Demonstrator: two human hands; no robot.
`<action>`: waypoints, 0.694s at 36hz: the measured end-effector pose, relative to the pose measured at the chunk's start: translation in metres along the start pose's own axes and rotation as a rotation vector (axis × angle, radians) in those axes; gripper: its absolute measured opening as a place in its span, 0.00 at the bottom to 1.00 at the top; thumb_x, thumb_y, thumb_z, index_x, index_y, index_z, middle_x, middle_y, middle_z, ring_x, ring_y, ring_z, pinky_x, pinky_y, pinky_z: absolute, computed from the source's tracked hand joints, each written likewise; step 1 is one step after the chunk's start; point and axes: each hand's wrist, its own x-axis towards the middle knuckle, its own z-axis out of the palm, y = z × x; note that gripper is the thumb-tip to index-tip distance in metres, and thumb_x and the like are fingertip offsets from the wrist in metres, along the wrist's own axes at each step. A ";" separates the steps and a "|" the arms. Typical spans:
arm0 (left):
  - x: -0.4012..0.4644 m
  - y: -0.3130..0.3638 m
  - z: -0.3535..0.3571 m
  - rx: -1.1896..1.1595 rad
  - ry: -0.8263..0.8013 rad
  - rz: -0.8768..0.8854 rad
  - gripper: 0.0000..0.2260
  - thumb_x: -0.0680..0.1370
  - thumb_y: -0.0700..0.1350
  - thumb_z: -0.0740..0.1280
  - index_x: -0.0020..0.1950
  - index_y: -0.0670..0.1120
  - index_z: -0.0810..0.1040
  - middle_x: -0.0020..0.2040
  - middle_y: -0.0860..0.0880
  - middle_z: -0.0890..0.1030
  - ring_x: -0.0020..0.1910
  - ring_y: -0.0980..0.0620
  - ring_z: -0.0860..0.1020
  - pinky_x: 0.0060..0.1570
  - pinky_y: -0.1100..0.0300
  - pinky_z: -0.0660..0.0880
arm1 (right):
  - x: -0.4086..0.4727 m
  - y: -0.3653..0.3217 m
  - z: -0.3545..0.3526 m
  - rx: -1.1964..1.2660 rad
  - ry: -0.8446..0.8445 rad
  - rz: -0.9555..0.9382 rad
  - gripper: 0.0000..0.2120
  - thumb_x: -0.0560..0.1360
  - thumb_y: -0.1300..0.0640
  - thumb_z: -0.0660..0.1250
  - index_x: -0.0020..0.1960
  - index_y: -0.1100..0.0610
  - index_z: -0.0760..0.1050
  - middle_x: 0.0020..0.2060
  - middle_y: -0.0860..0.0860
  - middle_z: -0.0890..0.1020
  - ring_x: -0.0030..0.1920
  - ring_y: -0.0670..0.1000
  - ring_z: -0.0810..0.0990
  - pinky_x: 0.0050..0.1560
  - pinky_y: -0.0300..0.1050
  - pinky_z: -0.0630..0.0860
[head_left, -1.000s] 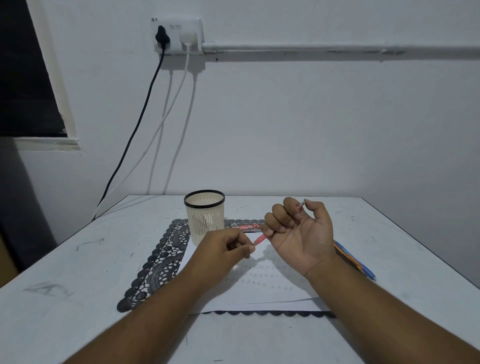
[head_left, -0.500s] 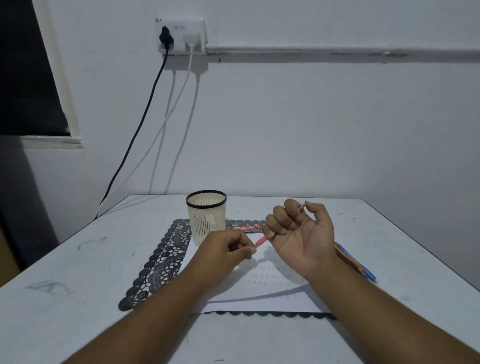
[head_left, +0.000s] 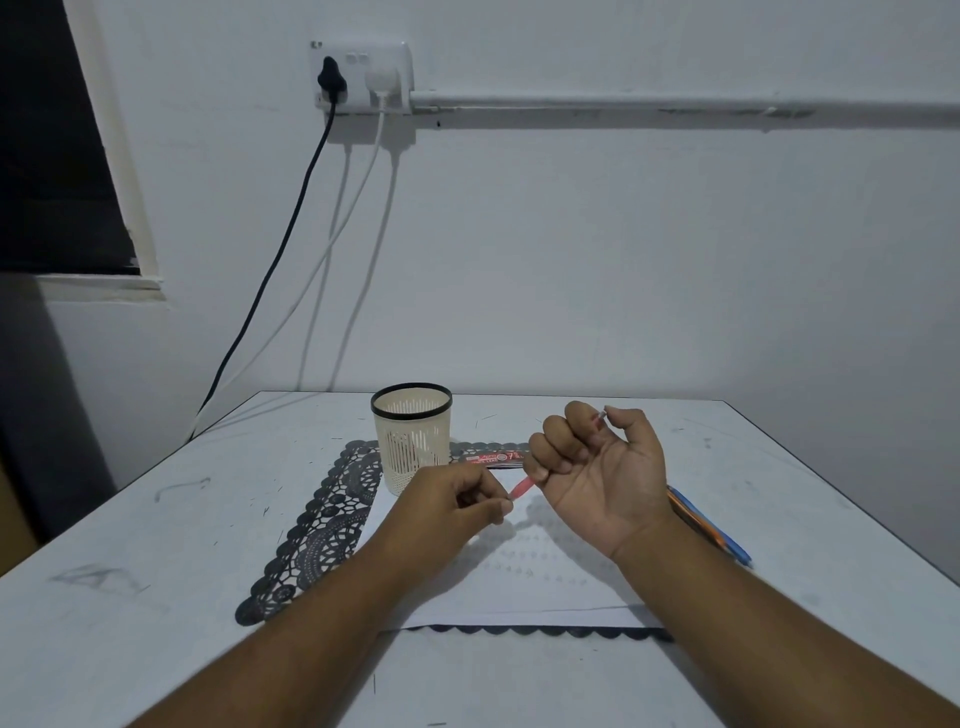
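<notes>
Currently, a black lace mat is lying across the middle of the white bench, with a white sheet of paper covering most of it. A cream mesh pen cup with a black rim is standing upright on the mat's far part, toward the bench's far edge. Just in front of the cup, the left hand is hovering above the paper, its thumb and forefinger pinching the lower end of a red pen. The pen is slanting up to the right, raised off the bench between both hands. A red packet is lying flat behind it on the mat. The right hand is turning its palm toward the camera, fingers curling round the pen's shaft, the other tip poking out beside the thumb. Blue and orange pens are lying toward the bench's right edge, partly hidden under the right wrist.
</notes>
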 end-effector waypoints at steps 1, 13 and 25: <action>0.000 0.000 0.000 -0.003 0.000 -0.003 0.07 0.76 0.40 0.74 0.40 0.50 0.84 0.37 0.50 0.84 0.36 0.53 0.76 0.40 0.55 0.71 | 0.000 0.000 0.000 0.003 -0.005 -0.001 0.15 0.75 0.49 0.54 0.32 0.54 0.59 0.29 0.50 0.58 0.33 0.52 0.54 0.37 0.48 0.58; -0.001 0.001 0.000 0.041 -0.021 0.017 0.07 0.76 0.40 0.75 0.40 0.50 0.84 0.37 0.49 0.85 0.35 0.55 0.76 0.38 0.59 0.70 | 0.001 -0.001 0.000 -0.038 0.008 0.032 0.15 0.75 0.48 0.54 0.32 0.54 0.59 0.30 0.51 0.57 0.33 0.51 0.55 0.39 0.49 0.53; -0.002 0.001 0.002 0.017 -0.037 0.000 0.06 0.76 0.41 0.75 0.40 0.48 0.84 0.36 0.49 0.84 0.34 0.55 0.75 0.38 0.59 0.70 | -0.001 -0.003 0.005 -0.073 -0.013 0.054 0.15 0.75 0.48 0.54 0.32 0.54 0.60 0.29 0.50 0.58 0.33 0.51 0.54 0.37 0.48 0.56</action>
